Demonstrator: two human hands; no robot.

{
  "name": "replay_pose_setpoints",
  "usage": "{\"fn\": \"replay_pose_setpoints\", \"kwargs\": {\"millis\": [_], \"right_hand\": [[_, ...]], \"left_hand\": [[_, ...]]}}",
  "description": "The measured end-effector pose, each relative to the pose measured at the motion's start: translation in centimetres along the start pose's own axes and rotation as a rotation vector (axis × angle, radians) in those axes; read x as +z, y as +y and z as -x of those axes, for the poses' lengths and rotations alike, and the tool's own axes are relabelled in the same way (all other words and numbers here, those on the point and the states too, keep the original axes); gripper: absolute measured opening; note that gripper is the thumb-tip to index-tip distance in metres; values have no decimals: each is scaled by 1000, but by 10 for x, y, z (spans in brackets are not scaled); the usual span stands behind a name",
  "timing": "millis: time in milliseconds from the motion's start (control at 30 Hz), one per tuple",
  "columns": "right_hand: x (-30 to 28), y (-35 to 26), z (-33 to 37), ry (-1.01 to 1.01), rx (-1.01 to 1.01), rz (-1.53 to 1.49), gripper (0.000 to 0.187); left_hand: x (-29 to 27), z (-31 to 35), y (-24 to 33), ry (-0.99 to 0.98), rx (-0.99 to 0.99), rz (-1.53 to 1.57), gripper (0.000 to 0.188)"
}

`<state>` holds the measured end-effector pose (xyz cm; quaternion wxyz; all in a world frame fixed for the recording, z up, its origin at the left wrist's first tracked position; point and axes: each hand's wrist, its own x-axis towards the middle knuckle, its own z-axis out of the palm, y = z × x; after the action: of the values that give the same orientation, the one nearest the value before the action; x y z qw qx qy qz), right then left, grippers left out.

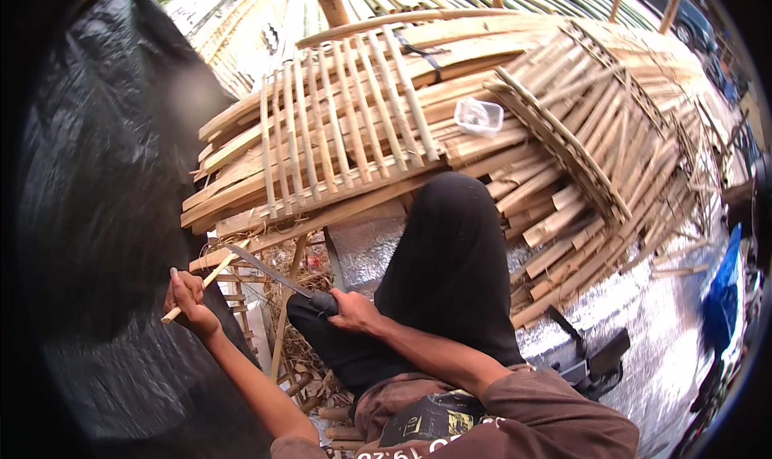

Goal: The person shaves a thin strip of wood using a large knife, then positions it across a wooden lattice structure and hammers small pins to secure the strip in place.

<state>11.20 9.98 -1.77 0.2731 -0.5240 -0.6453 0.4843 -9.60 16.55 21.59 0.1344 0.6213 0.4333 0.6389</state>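
Note:
My left hand (pixel 191 298) is closed round a thin, pale bamboo stick (pixel 215 276), which slants up and to the right. My right hand (pixel 354 310) grips the dark handle of a knife (pixel 277 277), resting close to my bent knee. The blade points up and left, and its tip meets or lies very near the upper end of the stick; whether they touch I cannot tell. Beyond the hands, several bamboo rods (pixel 346 113) lie side by side in a row across stacked bamboo planks (pixel 241 149).
A clear plastic container (pixel 478 117) sits on the planks. To the right are a bamboo frame (pixel 563 141) and piled split bamboo (pixel 555 218). Black sheeting (pixel 104 218) hangs at the left. A dark bag with a strap (pixel 599 362) lies on silvery ground sheeting (pixel 643 314).

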Motion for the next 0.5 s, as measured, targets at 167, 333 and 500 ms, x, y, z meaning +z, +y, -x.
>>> {"fn": "replay_pose_setpoints", "kwargs": {"millis": [167, 333, 500], "right_hand": [[-4, 20, -14, -45, -45, 62, 53], [-20, 28, -28, -139, 59, 203, 65], [-32, 43, -34, -91, 3, 170, 63]], "left_hand": [[-23, 13, 8, 10, -4, 19, 47], [-32, 22, -11, 157, 99, 52, 51], [-25, 31, -9, 188, 100, 301, 52]]}}
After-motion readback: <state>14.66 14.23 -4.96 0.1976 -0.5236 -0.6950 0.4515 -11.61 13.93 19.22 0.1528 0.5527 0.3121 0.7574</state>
